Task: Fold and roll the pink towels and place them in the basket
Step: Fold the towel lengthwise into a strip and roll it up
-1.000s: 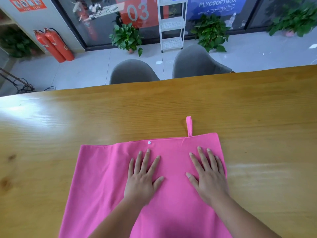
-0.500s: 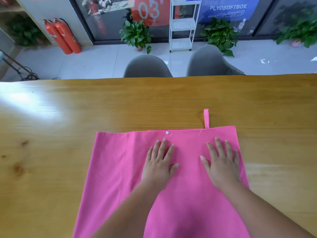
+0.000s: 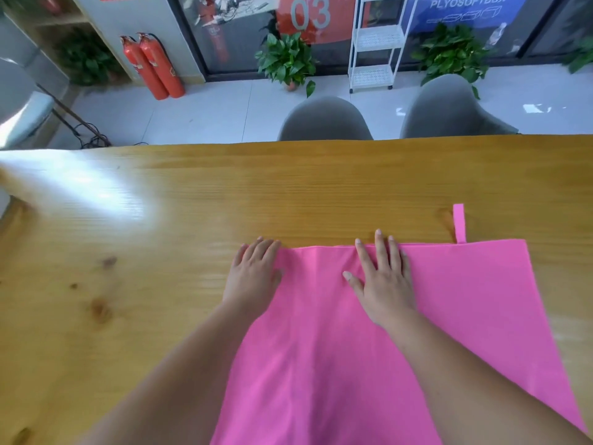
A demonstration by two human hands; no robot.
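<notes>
Pink towel (image 3: 465, 316) lies spread flat on the wooden table (image 3: 160, 220), under and between both hands and reaching well out to the right of the right hand. The right hand (image 3: 385, 281) rests palm down on the cloth with its fingers (image 3: 380, 248) straight and slightly spread. It grips nothing. The fingertips reach the towel's far edge, and the longest one lies just past that edge on the bare wood, while the thumb points left across the cloth toward the other hand. The left hand (image 3: 255, 274) lies flat at the towel's far left corner, fingers straight and held together, holding nothing. Most of this hand sits on the table, and its thumb side touches the towel's left edge; whether the corner itself lies under the palm cannot be told. A strip of pink cloth shows between the two hands, with a faint crease running from the right hand's index finger. A narrow hanging loop (image 3: 459, 223) sticks out from the far edge, right of the right hand. Beyond the fingertips, past the table, stand two grey chairs (image 3: 324, 120).
</notes>
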